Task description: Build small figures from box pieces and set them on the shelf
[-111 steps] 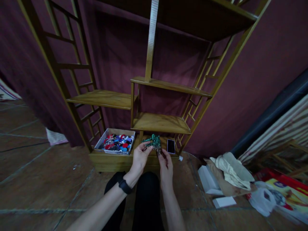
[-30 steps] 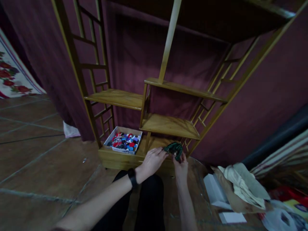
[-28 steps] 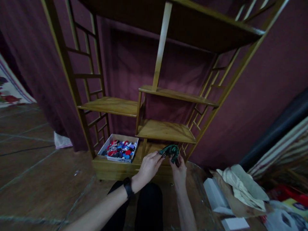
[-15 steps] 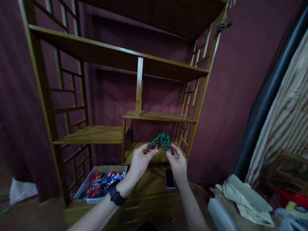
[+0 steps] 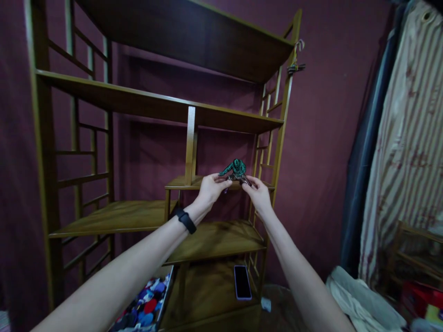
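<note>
A small green and dark toy figure [image 5: 238,168] is held between both hands, in front of the middle shelf [image 5: 180,182] of a wooden rack. My left hand [image 5: 213,188] pinches its left side with thumb and fingers; a black band [image 5: 186,220] circles that wrist. On the other side, my right hand [image 5: 258,191] grips the figure's lower right part. The fingertips cover some of the figure's lower edge. Whether it touches the shelf behind, I cannot tell.
A box [image 5: 166,295] of colourful small pieces stands low at the left, partly behind my left forearm. A phone [image 5: 242,282] lies on the bottom board. Wooden uprights [image 5: 190,145] divide the rack. Striped curtain [image 5: 398,152] and cloth [image 5: 360,295] are at the right.
Both hands have risen with the figure, from before the lower shelf to the middle shelf's height. The view has tilted upward, so the box and phone sit lower in the picture.
</note>
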The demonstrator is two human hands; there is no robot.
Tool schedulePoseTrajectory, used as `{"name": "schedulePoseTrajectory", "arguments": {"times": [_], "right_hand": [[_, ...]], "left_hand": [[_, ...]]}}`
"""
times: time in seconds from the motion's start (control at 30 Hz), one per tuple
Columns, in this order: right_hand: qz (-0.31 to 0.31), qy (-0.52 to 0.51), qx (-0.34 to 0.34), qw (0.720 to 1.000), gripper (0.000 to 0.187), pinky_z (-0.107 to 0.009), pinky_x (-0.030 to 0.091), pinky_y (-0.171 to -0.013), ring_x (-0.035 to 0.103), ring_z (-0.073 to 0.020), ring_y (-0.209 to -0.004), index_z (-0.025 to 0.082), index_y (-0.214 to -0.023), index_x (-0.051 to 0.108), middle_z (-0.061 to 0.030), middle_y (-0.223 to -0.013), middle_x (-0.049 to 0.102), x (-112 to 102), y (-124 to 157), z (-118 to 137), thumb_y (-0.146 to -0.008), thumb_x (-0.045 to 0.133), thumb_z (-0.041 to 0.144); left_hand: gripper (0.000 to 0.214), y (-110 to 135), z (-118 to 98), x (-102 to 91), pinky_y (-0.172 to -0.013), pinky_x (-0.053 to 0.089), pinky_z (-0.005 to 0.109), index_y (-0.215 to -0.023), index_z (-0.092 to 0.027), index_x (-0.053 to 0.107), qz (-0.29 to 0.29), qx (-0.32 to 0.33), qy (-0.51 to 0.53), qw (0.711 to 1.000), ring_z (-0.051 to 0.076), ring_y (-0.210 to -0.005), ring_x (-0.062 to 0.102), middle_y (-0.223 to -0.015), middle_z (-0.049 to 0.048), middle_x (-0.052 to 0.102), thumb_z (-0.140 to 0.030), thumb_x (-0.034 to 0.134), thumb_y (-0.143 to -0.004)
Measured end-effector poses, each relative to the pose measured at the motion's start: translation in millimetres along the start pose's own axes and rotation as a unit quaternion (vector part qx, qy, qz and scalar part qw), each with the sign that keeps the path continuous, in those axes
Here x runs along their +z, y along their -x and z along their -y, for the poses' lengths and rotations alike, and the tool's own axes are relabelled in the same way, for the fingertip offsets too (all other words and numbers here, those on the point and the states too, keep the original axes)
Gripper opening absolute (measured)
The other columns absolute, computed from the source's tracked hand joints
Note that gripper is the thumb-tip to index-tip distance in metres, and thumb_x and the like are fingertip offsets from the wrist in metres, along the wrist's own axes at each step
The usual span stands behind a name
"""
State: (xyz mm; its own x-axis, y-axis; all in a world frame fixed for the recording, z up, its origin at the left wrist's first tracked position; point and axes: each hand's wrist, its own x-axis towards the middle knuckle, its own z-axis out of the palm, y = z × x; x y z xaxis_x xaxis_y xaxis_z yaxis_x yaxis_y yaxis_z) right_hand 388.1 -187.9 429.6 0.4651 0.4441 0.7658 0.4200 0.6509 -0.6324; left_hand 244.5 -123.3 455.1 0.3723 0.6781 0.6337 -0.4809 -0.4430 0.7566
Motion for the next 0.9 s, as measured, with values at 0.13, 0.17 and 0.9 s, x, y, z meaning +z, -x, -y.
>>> {"name": "schedulePoseTrajectory", "arguments": {"times": [0.13, 0.17, 0.9], "right_hand": [[0.011, 0.061, 0.011, 0.998, 0.038, -0.033, 0.049, -0.083, 0.063, -0.019, -0.085, 0.012, -0.096, 0.062, -0.0079, -0.094, 0.068, -3, -31, -6, -0.063, 0.064, 0.03], [0.018, 0.071, 0.017, 0.997, 0.037, -0.033, 0.05, -0.08, 0.063, -0.0186, -0.081, 0.012, -0.095, 0.062, -0.0075, -0.091, 0.068, -4, -35, -9, -0.063, 0.064, 0.031], [0.066, 0.303, 0.046, 0.95, 0.03, -0.023, 0.045, -0.065, 0.055, -0.0118, -0.063, 0.018, -0.086, 0.061, 0.0025, -0.069, 0.061, -31, -115, -77, -0.056, 0.064, 0.024]], "left_hand": [[0.032, -29, 7, 9.1, -0.061, 0.045, 0.025, -0.078, -0.009, 0.064, -0.029, -0.02, -0.003, 0.999, 0.011, -0.059, 0.058, -0.067, 0.0042, 0.066, -0.018, 0.079, -0.051], [0.031, -33, 9, 10.5, -0.059, 0.044, 0.024, -0.078, -0.009, 0.063, -0.033, -0.025, -0.007, 0.999, 0.011, -0.057, 0.058, -0.064, 0.0036, 0.065, -0.018, 0.078, -0.053], [0.025, -107, 60, 36.2, -0.049, 0.039, 0.018, -0.078, -0.011, 0.066, -0.031, -0.036, -0.167, 0.985, 0.009, -0.052, 0.053, -0.062, 0.0004, 0.063, -0.009, 0.073, -0.054]]}}
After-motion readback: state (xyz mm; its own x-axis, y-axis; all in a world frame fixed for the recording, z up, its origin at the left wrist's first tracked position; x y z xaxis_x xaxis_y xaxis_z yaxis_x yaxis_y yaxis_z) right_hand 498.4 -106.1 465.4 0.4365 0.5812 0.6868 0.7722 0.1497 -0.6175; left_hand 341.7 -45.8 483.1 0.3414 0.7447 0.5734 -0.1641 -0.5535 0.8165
